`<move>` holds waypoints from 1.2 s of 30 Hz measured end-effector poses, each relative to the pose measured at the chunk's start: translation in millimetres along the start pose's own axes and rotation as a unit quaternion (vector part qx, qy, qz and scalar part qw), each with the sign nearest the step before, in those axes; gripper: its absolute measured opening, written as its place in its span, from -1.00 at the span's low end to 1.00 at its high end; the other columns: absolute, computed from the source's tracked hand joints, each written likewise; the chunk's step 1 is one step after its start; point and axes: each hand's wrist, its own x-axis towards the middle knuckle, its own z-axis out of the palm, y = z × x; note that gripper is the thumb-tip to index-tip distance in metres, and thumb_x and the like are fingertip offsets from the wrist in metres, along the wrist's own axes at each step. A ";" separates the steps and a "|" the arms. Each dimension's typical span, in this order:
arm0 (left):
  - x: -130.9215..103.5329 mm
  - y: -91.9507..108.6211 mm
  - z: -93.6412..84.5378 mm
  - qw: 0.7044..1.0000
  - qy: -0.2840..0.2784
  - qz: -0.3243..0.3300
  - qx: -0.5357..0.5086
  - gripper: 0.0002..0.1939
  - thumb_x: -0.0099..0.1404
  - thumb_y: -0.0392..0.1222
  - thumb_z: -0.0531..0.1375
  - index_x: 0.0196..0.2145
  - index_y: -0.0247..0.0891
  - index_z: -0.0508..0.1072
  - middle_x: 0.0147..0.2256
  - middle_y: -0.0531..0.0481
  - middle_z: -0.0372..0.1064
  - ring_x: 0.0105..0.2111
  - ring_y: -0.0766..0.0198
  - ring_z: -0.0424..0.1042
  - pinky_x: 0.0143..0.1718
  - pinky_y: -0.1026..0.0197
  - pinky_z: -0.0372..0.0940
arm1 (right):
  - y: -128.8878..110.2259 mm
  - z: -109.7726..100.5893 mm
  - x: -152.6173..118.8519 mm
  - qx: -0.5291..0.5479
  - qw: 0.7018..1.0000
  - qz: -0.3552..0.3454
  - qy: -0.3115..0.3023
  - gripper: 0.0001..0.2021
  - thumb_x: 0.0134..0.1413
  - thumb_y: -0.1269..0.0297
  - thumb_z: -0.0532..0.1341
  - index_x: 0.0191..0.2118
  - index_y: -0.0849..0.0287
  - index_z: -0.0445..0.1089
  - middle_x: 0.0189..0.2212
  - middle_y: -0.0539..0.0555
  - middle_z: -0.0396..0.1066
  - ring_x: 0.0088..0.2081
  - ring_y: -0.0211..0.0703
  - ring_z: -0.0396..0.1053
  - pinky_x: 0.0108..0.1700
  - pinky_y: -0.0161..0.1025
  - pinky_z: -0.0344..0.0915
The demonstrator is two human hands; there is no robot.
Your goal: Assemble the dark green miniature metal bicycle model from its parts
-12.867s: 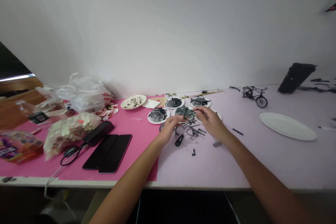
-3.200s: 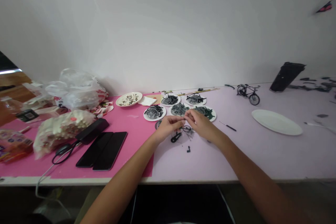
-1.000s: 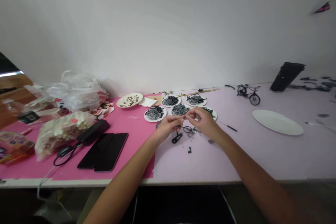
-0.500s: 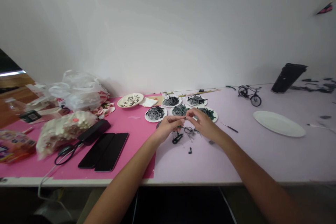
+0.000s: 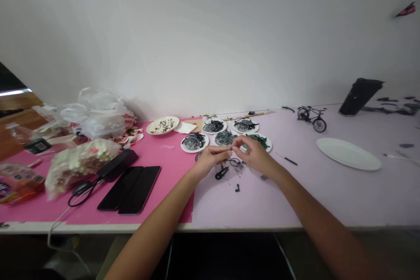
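Fingertips of my left hand [image 5: 211, 159] and my right hand [image 5: 252, 151] meet above the table, both pinched closed. Whatever lies between them is too small to make out. Just below my hands are a black plastic part [image 5: 222, 173], a small black L-shaped piece [image 5: 237, 188] and a thin dark ring [image 5: 235, 162]. Behind them, small white plates hold model bicycle parts: grey wheels [image 5: 193, 141] on the left plate, more wheels [image 5: 224, 137] in the middle, and dark green pieces [image 5: 263, 141] partly hidden by my right hand.
An assembled model bicycle [image 5: 312, 118] stands at the back right, near a tilted black bin [image 5: 360, 96]. A white oval plate [image 5: 348, 154] and a small screwdriver [image 5: 286, 159] lie rightward. Leftward are a folding phone [image 5: 129, 190], a black case [image 5: 118, 167] and plastic bags [image 5: 95, 113].
Both hands stay almost in place with fingertips together. The left fingers have shifted slightly. Nothing on the table has visibly moved.
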 end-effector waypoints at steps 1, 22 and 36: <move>-0.1 0.0 -0.2 1.000 0.002 0.001 0.002 -0.60 0.09 -0.03 0.49 -0.14 -0.27 0.73 -0.51 0.01 0.47 -0.53 0.40 0.24 -0.46 0.26 0.14 | 0.7 0.2 0.0 0.013 1.000 0.005 0.008 -0.88 0.32 0.17 0.20 -0.22 0.06 0.41 -0.27 0.03 0.42 -0.30 -0.14 0.36 -0.33 -0.24 0.29; 0.3 -3.5 1.1 0.991 0.017 0.122 0.044 -0.64 0.09 0.03 0.51 -0.24 -0.25 0.74 -0.37 -0.09 0.57 -0.52 0.39 0.23 -0.53 0.26 0.09 | 3.5 -1.2 1.4 0.024 0.999 0.015 0.019 -0.80 0.28 0.08 0.25 -0.22 0.07 0.53 -0.21 0.09 0.56 -0.27 -0.07 0.48 -0.32 -0.16 0.43; 5.1 -10.7 -2.5 0.994 0.030 0.065 0.078 -0.53 0.09 0.11 0.50 -0.19 -0.33 0.70 -0.48 -0.05 0.52 -0.56 0.38 0.30 -0.52 0.30 0.20 | 6.6 -21.1 0.4 -0.100 0.995 0.012 -0.026 -0.81 0.29 0.09 0.26 -0.18 0.02 0.59 -0.15 0.12 0.59 -0.16 0.02 0.50 -0.21 -0.09 0.39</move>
